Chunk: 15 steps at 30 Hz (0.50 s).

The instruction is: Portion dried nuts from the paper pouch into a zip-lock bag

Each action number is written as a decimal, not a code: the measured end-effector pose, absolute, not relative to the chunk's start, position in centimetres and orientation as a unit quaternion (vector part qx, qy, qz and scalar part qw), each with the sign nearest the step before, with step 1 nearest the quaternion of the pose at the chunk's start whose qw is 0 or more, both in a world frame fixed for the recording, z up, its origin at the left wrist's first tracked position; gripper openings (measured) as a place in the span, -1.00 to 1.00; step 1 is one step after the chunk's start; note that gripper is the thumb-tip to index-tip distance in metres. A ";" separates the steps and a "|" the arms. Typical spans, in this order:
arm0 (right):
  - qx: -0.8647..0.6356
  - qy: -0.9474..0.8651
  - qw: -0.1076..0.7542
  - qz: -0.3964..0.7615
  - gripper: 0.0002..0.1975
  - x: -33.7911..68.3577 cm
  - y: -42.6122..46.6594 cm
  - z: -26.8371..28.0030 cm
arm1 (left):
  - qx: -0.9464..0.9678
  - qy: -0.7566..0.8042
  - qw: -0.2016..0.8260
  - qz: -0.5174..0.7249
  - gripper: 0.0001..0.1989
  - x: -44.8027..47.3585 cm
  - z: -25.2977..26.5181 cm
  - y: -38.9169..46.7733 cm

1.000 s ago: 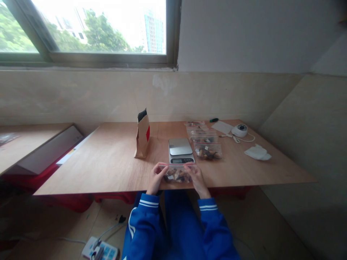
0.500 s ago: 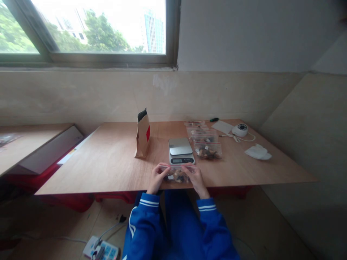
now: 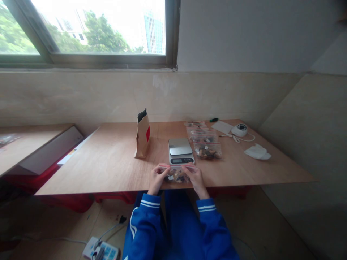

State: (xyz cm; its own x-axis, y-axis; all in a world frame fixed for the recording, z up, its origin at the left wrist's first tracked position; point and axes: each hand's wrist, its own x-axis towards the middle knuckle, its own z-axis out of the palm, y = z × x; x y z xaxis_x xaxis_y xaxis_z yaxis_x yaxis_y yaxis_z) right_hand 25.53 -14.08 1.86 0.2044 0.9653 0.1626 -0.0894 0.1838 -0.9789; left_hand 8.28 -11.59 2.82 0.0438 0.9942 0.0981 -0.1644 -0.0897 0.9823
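Both hands are at the near edge of the plywood table (image 3: 108,162), closed on one small clear zip bag (image 3: 176,174) of mixed brown pieces. The left hand (image 3: 157,178) pinches the bag's left end and the right hand (image 3: 195,177) pinches its right end, fingertips bent in along the red-striped top edge. The bag lies flat on the wood between them, at 6 o'clock on the table, just in front of the digital kitchen scale (image 3: 180,150). The scale's steel plate is bare and its display faces the person; I cannot read it from here.

At about 10 o'clock from the hands a brown paper pouch (image 3: 142,135) with a red label stands upright, its top open and dark inside. To the right of the scale, near 1 o'clock, a row of filled zip bags (image 3: 207,148) lies flat, running away toward the wall, the nearest one full of brown bits. Farther out at 2 o'clock sit a small white round device (image 3: 239,129) with a cord curling from it, a white card (image 3: 222,126) and a green pen (image 3: 214,120) beside the wall. A crumpled white tissue (image 3: 257,152) lies well apart to the right, at 3 o'clock.

Blue sleeves (image 3: 145,213) with white cuff stripes cover both forearms. On the floor, low at the left, a power strip (image 3: 101,250) lies with a cable plugged in.
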 end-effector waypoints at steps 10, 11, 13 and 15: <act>-0.454 -0.449 0.594 0.489 -0.70 25.8 -14.1 2.0 | 0.516 0.401 0.549 0.521 -0.75 7.9 2.4 -11.4; -0.454 -0.450 0.592 0.491 -0.68 25.9 -14.1 2.1 | 0.515 0.401 0.550 0.520 -0.74 7.8 2.5 -11.4; -0.452 -0.455 0.584 0.497 -0.67 25.9 -14.2 2.4 | 0.511 0.402 0.561 0.511 -0.73 7.8 2.7 -11.4; -0.448 -0.458 0.576 0.508 -0.69 25.9 -14.2 2.5 | 0.509 0.400 0.578 0.496 -0.72 7.8 2.8 -11.5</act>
State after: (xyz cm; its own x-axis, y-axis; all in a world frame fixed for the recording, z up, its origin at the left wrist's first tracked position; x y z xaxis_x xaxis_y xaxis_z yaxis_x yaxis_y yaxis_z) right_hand 25.91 -14.21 2.53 0.0654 0.9953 0.0719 -0.1746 0.0823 -0.9812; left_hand 7.78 -11.49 2.82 0.1863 0.9816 0.0419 -0.1668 -0.0104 0.9859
